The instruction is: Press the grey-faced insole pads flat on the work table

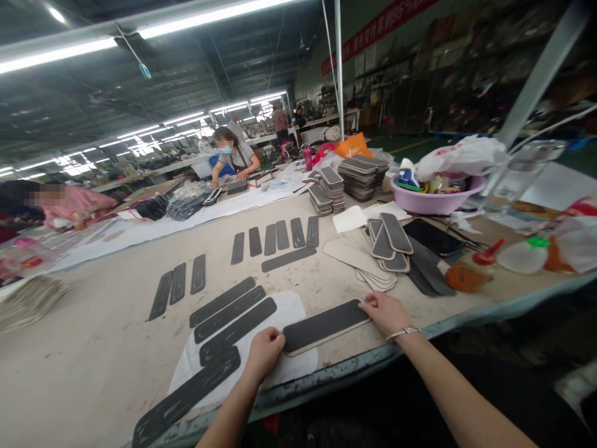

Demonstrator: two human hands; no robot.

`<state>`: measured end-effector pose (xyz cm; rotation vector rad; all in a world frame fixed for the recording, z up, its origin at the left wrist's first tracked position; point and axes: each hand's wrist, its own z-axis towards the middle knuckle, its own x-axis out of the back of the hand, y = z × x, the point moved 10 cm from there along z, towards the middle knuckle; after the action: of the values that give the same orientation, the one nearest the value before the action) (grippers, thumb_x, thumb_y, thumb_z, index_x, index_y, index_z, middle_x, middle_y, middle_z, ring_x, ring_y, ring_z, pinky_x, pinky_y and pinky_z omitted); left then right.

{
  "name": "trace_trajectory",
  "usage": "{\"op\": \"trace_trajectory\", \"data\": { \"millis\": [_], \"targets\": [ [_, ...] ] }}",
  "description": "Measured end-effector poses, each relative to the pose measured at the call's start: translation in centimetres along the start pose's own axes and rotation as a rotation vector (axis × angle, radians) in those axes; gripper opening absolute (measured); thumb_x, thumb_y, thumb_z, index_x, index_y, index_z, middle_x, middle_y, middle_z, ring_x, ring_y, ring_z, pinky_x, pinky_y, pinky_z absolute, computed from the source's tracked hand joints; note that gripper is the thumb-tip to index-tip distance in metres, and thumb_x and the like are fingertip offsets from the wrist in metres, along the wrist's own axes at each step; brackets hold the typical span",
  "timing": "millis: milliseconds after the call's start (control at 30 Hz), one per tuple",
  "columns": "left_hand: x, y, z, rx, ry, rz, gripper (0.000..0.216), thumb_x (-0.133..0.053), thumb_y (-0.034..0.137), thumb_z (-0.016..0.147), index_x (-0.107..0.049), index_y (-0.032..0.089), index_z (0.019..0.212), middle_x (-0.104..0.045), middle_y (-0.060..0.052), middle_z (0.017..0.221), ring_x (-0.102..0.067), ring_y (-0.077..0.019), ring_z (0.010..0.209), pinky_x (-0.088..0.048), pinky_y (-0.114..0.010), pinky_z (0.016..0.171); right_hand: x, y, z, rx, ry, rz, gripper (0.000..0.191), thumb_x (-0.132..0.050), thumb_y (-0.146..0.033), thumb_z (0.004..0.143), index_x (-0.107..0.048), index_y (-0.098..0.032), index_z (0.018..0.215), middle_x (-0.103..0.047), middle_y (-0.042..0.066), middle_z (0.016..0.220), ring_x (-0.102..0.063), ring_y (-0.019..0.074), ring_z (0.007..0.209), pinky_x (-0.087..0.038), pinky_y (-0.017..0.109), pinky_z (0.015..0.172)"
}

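Note:
A long dark panel with rounded ends [326, 325] is at the near edge of the table, over a pale piece that shows as a rim below it. My left hand [267, 351], fingers curled closed, grips its left end. At its right end, my right hand [386, 313] pinches the corner between thumb and fingers. Several dark strips with glossy streaks [237, 330] lie left of my left hand, partly on a white sheet [293, 305]. Beyond my right hand are fanned beige pieces [354, 252] and a few pale-edged dark panels [392, 239].
Shorter dark strips [282, 235] lie farther back, before stacked panels [364, 174]. To the right are a purple basin [438, 200], a black phone-like slab [433, 236] and a red-tipped bottle of amber liquid [471, 270]. Beige sheets [28, 302] are piled left. A co-worker [236, 155] works across the table.

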<state>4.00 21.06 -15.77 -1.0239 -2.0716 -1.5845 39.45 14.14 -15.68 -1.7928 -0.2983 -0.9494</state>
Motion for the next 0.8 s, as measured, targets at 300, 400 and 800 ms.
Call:
{"op": "trace_trajectory", "data": {
  "millis": [300,400,800],
  "targets": [
    [-0.3,0.0,-0.2,0.079,-0.065,0.008,0.011,-0.049,0.018,0.072,-0.059,0.015,0.069,-0.058,-0.001,0.054,-0.054,-0.0127,0.047,-0.037,-0.020,0.046,-0.5,0.3,0.8,0.014,-0.067,-0.116,0.022,-0.063,-0.041,0.075,-0.067,-0.020,0.080,-0.067,0.003,0.075,-0.062,0.0234,0.076,-0.041,0.031,0.066],
    [-0.6,0.3,-0.4,0.085,-0.102,-0.010,0.014,-0.048,0.023,0.077,-0.058,0.014,0.070,-0.061,-0.002,0.058,-0.055,-0.0118,0.043,-0.038,-0.020,0.043,-0.8,0.6,0.9,0.015,-0.095,-0.138,0.024,-0.061,-0.044,0.076,-0.067,-0.021,0.083,-0.067,0.002,0.075,-0.062,0.0214,0.076,-0.041,0.029,0.066],
    [-0.8,0.5,-0.1,0.068,-0.109,0.096,0.016,-0.056,0.028,0.074,-0.058,0.015,0.065,-0.057,0.001,0.046,-0.057,-0.0130,0.046,-0.042,-0.020,0.051,-1.3,0.6,0.9,0.034,-0.105,-0.143,0.023,-0.057,-0.037,0.078,-0.066,-0.018,0.090,-0.067,0.003,0.075,-0.063,0.0210,0.074,-0.043,0.030,0.065]
  ]
}}
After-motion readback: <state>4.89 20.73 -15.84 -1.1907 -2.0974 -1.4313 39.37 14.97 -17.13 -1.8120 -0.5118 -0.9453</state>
